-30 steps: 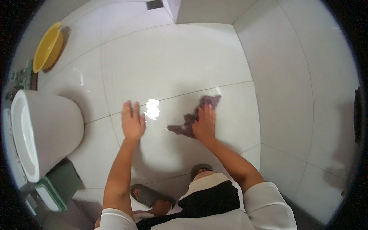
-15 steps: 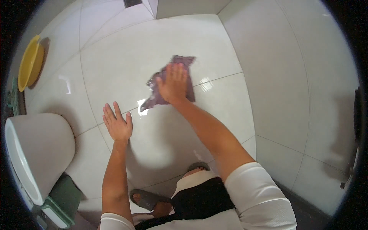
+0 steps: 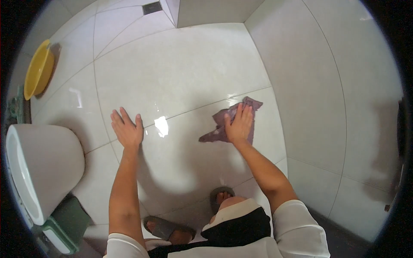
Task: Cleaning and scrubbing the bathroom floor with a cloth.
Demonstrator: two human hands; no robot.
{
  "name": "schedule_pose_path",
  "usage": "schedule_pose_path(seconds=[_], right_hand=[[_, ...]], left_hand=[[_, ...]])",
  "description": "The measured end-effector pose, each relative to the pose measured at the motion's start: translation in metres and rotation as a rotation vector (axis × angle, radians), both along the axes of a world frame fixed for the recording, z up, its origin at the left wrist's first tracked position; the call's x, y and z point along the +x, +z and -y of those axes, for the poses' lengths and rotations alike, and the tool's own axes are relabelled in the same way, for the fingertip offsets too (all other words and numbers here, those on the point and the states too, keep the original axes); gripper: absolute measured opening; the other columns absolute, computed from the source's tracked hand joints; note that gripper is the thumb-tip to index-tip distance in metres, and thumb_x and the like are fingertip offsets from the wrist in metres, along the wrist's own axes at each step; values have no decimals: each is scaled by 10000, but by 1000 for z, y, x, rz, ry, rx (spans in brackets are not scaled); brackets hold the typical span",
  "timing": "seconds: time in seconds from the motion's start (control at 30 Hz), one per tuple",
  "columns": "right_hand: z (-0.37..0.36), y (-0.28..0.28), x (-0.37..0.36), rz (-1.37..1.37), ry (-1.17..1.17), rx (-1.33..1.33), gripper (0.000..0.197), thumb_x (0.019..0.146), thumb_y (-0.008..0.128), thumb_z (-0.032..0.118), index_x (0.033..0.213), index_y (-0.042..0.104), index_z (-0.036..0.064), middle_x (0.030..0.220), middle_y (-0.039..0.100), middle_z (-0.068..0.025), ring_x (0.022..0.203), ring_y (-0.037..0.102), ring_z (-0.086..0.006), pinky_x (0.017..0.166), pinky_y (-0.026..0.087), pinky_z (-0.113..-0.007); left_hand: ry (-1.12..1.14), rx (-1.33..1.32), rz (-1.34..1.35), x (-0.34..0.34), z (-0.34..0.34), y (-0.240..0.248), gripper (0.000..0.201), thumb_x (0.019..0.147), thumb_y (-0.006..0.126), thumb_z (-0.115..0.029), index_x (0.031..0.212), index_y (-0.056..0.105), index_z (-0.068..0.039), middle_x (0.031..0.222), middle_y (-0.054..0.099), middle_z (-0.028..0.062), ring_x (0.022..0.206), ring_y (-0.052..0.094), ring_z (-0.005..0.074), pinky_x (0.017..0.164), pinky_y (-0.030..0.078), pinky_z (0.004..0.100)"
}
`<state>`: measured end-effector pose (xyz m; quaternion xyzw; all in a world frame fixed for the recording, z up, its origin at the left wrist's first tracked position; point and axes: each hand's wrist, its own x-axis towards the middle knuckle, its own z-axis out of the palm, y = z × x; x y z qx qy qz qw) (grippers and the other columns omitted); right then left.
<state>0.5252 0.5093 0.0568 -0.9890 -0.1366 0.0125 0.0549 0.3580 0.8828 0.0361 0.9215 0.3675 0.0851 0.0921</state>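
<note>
My right hand [image 3: 240, 125] lies flat on a purple-mauve cloth [image 3: 216, 136], pressing it against the tiled floor with its fingers stretched out. The cloth is crumpled, with corners sticking out beyond the fingertips and to the left of the palm. Further left, my left hand [image 3: 126, 130] rests palm down on the floor [image 3: 142, 77], fingers spread, holding nothing. Between the two hands a bright glossy patch shines on the pale tiles.
A white toilet [image 3: 56, 159] stands at the left, with a green bin [image 3: 71, 221] beside it. Behind it, a yellow basin [image 3: 39, 71] leans at the wall. A floor drain [image 3: 152, 8] lies at the far end. The tiled wall [image 3: 314, 107] rises at the right.
My right hand has slid the cloth to the right and nearer to me across the floor. The left hand stays planted in nearly the same place.
</note>
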Motion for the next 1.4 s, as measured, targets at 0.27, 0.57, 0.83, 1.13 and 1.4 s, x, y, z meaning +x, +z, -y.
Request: schedule_pose_path(seconds=[0.27, 0.57, 0.83, 1.13, 1.4], right_hand=[[-87, -4, 109, -42, -75, -35, 856, 1040, 378, 599, 1615, 243, -21, 1684, 223, -249, 1594, 80, -390, 1286, 45, -505], [-184, 10, 72, -37, 348, 47, 856, 1013, 437, 587, 1602, 285, -16, 1659, 274, -256, 1577, 160, -396, 1278, 95, -532], [-69, 26, 31, -85, 340, 68, 850, 967, 592, 530, 1579, 332, 2, 1645, 282, -276, 1559, 189, -435, 1260, 160, -550], [21, 42, 198, 106, 61, -8, 837, 1010, 496, 586, 1585, 341, -3, 1637, 295, -299, 1559, 196, -429, 1266, 146, -527], [-120, 34, 301, 65, 111, -60, 894, 1000, 413, 668, 1602, 314, 15, 1654, 294, -261, 1568, 197, -396, 1271, 134, -503]], left_hand=[[15, -3, -153, 0, 4, 8, 829, 1022, 467, -539, 1618, 254, -5, 1679, 186, 271, 1573, 124, 422, 1275, 86, 537], [-1, -5, -187, 12, 18, 22, 849, 1019, 441, -578, 1640, 212, -46, 1693, 166, 259, 1582, 113, 406, 1276, 76, 522], [51, -50, -39, 19, 6, 29, 824, 1005, 490, -559, 1613, 298, -37, 1664, 209, 295, 1565, 147, 432, 1273, 109, 532], [141, 46, -61, 43, -5, 46, 812, 1011, 497, -552, 1616, 298, -49, 1654, 232, 303, 1551, 187, 446, 1263, 137, 541], [101, 52, -80, 37, -9, 58, 831, 1003, 497, -561, 1618, 289, -42, 1646, 240, 315, 1553, 182, 447, 1257, 131, 554]])
